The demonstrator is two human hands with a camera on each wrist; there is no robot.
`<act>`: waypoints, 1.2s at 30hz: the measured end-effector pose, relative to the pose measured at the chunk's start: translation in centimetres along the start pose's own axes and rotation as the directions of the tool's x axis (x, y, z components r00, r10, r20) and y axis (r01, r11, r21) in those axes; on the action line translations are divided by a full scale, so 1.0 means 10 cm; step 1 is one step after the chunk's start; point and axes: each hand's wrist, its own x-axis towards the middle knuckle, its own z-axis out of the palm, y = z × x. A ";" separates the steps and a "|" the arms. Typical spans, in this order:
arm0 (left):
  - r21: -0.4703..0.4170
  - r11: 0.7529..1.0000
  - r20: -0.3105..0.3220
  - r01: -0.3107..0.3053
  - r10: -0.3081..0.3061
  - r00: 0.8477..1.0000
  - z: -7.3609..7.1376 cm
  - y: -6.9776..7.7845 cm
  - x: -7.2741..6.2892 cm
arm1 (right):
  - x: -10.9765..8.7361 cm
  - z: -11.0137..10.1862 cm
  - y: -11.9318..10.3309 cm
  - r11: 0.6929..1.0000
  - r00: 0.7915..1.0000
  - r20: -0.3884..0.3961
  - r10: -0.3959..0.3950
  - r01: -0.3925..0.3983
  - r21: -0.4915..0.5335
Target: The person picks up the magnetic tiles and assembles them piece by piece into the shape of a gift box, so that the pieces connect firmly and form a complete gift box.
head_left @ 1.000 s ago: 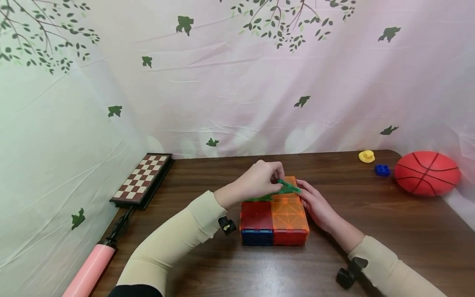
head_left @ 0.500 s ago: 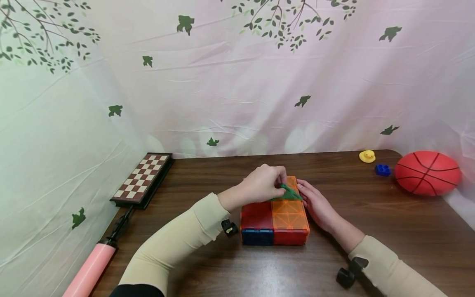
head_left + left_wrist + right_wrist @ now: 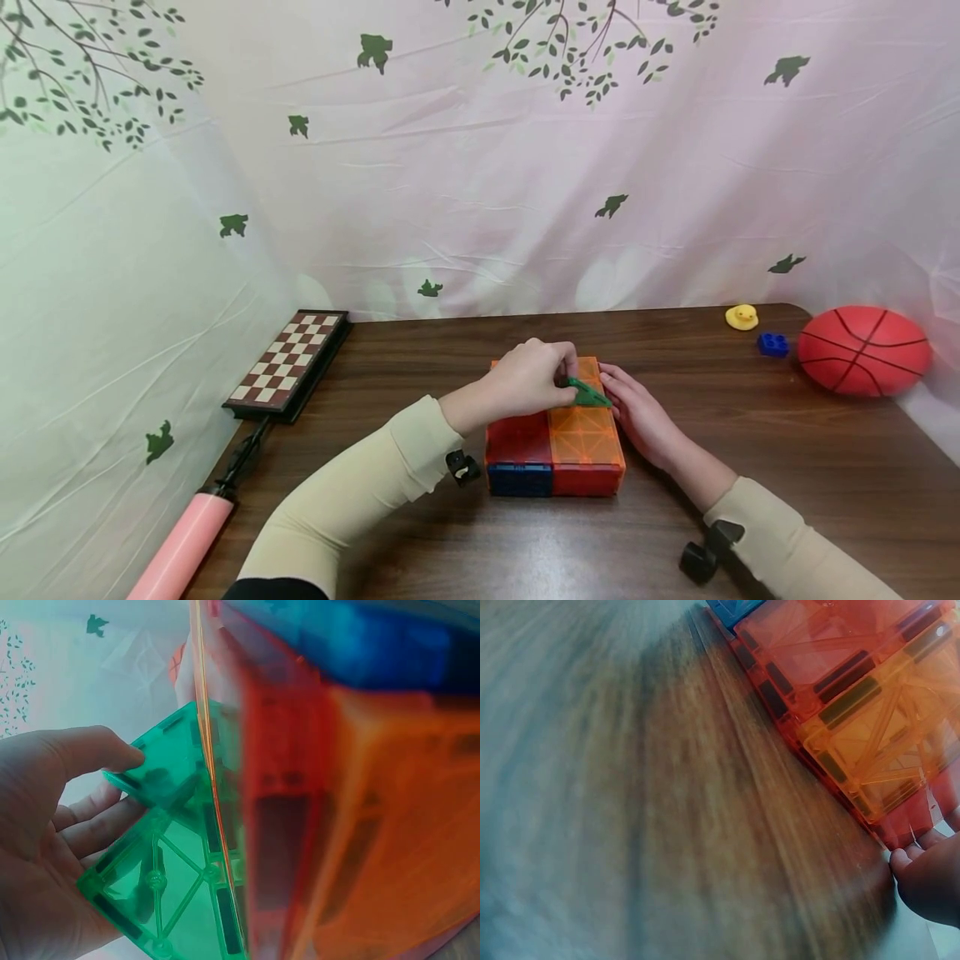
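A low box of see-through magnetic tiles stands on the table, with an orange tile point(image 3: 585, 437) and a dark red tile point(image 3: 517, 439) on top and a blue tile point(image 3: 519, 481) in its front wall. My left hand point(image 3: 528, 379) pinches a green magnetic tile point(image 3: 590, 395), tilted over the box's top. The left wrist view shows the thumb on an upper green piece point(image 3: 161, 754) and a latticed green piece point(image 3: 154, 881) below it, close against the box. My right hand point(image 3: 641, 417) touches the box's far right side; its fingers are partly hidden.
A checkerboard point(image 3: 288, 362) and a pink pump point(image 3: 183, 546) lie along the table's left side. At the back right are a yellow rubber duck point(image 3: 742, 317), a blue toy brick point(image 3: 772, 344) and a red basketball point(image 3: 864, 351). A printed curtain point(image 3: 487, 183) hangs behind the table.
My left hand has come down slightly and to the right, bringing the green tile lower against the box's top. Right hand and box have stayed in place.
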 end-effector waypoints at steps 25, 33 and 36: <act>-0.967 0.165 0.086 0.193 -0.500 0.862 0.54 -0.36 -1.29 | -0.85 0.05 0.02 0.989 0.989 0.079 0.126 -0.131 0.063; -0.974 0.160 0.069 0.162 -0.471 0.879 0.63 -0.37 -1.21 | -0.77 0.03 0.05 0.989 0.992 0.066 0.108 -0.114 0.091; -0.969 0.180 0.067 0.172 -0.478 0.876 0.62 -0.42 -1.14 | -0.69 0.02 0.05 0.990 0.994 0.065 0.093 -0.099 0.098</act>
